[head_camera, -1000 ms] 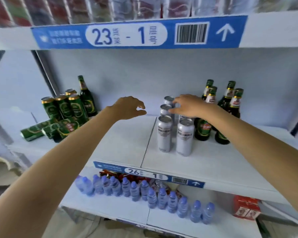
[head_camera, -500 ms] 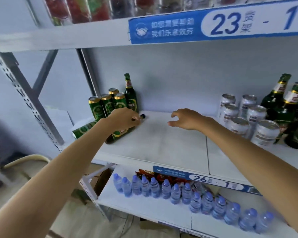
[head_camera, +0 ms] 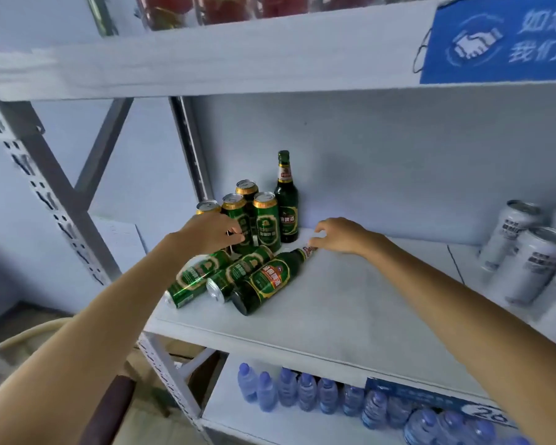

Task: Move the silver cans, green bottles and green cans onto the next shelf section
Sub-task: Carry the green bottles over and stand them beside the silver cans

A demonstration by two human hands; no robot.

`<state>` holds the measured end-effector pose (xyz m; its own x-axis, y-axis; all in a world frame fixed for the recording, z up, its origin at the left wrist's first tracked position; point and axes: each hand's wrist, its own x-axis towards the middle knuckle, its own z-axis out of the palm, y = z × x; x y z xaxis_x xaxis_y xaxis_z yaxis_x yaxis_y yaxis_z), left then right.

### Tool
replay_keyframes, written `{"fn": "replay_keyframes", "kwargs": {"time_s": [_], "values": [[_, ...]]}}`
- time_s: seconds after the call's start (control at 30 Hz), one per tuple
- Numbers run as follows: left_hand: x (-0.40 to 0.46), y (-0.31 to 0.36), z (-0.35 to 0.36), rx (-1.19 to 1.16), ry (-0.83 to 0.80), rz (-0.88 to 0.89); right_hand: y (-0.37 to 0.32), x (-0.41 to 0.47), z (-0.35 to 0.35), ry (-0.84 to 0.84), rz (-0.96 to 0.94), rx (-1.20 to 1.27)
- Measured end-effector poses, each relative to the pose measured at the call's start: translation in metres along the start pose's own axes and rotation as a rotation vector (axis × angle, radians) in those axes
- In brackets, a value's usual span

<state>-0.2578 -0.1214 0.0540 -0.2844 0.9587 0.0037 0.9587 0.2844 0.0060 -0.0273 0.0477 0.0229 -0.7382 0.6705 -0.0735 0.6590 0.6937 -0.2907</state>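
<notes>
Several green cans (head_camera: 266,220) stand at the back left of the white shelf (head_camera: 334,309), beside one upright green bottle (head_camera: 287,200). Two more green cans (head_camera: 199,277) lie on their sides in front, next to a lying green bottle (head_camera: 267,282). My left hand (head_camera: 211,234) reaches over the standing cans, fingers curled against one of them. My right hand (head_camera: 339,236) has its fingertips at the neck of the lying bottle. Silver cans (head_camera: 527,261) stand on the section to the right.
Grey uprights (head_camera: 61,200) and a diagonal brace frame the left end. The shelf above (head_camera: 206,59) carries a blue sign (head_camera: 501,40). Below, a row of blue water bottles (head_camera: 328,396) lines the lower shelf behind a blue label (head_camera: 430,399).
The view has swung left, away from the silver cans and green bottles on the right. Both hands left the silver cans and travelled left to the green cans and the lying bottle.
</notes>
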Motion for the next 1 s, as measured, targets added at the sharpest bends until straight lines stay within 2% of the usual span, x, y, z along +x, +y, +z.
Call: {"fn": "replay_keyframes", "kwargs": {"time_s": [0.3, 0.53, 0.67, 0.73, 0.87, 1.0], "values": [[0.059, -0.064, -0.015, -0.111, 0.044, 0.155, -0.013, 0.083, 0.019, 0.038, 0.226, 0.202], [0.093, -0.083, -0.018, -0.197, 0.102, 0.16, -0.011, 0.142, 0.025, 0.085, 0.28, 0.559], [0.104, -0.09, -0.023, -0.185, 0.12, 0.16, -0.005, 0.166, 0.025, 0.161, 0.226, 0.845], [0.107, -0.09, -0.026, -0.196, 0.122, 0.154, -0.005, 0.167, 0.024, 0.119, 0.172, 0.91], [0.112, -0.091, -0.023, -0.201, 0.122, 0.153, -0.005, 0.17, 0.03, -0.015, 0.094, 0.908], [0.112, -0.094, -0.021, -0.185, 0.1, 0.133, 0.005, 0.179, 0.048, -0.035, 0.035, 0.863]]}}
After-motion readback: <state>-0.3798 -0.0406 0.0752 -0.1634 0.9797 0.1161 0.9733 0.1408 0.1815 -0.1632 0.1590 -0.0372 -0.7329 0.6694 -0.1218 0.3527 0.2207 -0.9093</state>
